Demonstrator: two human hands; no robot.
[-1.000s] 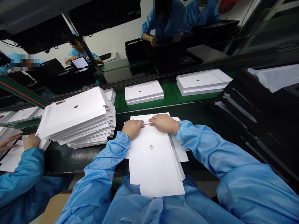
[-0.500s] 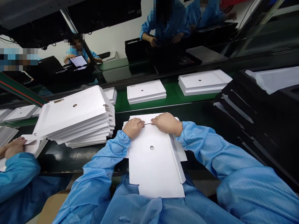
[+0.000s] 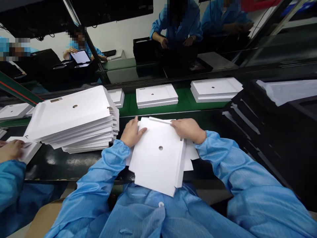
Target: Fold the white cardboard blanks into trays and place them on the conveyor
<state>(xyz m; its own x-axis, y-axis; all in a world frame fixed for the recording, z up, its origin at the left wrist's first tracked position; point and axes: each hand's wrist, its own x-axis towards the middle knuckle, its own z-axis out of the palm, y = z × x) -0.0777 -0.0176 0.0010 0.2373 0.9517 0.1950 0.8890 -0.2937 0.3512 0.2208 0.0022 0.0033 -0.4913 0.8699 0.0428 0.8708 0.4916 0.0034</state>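
A: What lies closest to the body?

B: The blue smock (image 3: 138, 211), then the near end of a white die-cut card blank (image 3: 151, 162), jutting past the edge of the dark bench (image 3: 74, 165) over the lap. More white card (image 3: 192, 153) shows underneath it.

A: And the grip?

B: The left hand (image 3: 131, 133) is spread loosely at the far left corner, thumb over the card, fingers along its side. The right hand (image 3: 189, 129) is closed on the far right corner, fingertips at one end of a narrow folded flap (image 3: 159, 120).

A: So which way does the blank run from there?

B: Back toward the wearer from both hands. Its long axis points away from the body, leaning slightly from near left to far right. The right hand is nearer the flap and the folded right side (how firmly it pinches, I cannot tell).

A: Beyond that?

B: On the left, a co-worker's hand (image 3: 13, 150) touches a white card tray (image 3: 31, 152), and a tall stack of card blanks (image 3: 71, 112) stands beside it. On the right is a black stack (image 3: 269, 132). Further off, white box trays (image 3: 157, 96) sit on the green conveyor (image 3: 184, 99); past them, people in blue work.
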